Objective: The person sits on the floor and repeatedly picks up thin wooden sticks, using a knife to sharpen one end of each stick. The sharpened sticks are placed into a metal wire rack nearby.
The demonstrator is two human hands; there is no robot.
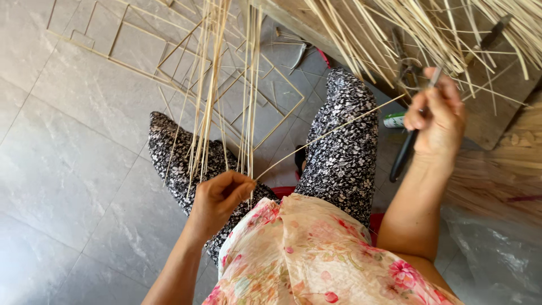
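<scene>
Here the person is sitting on a low seat and working thin bamboo strips. The left hand is pinching a bundle of strips tight at its lower end, so the bundle is fanning upward from that hand over the grey tile floor. One single strip is running from the left hand up and to the right, toward the right hand. The right hand, well to the right of the bundle, is closing around a dark-handled knife, blade end up.

By my judgement a strip is being trimmed or pared, and the next move calls for bringing blade and strip together while the left hand's pinch holds firm.

Beyond the bundle, flat bamboo frames are lying on the floor. To the right of the bundle a wooden board is carrying loose strips and pliers; these loose strips are crowding the right hand.
</scene>
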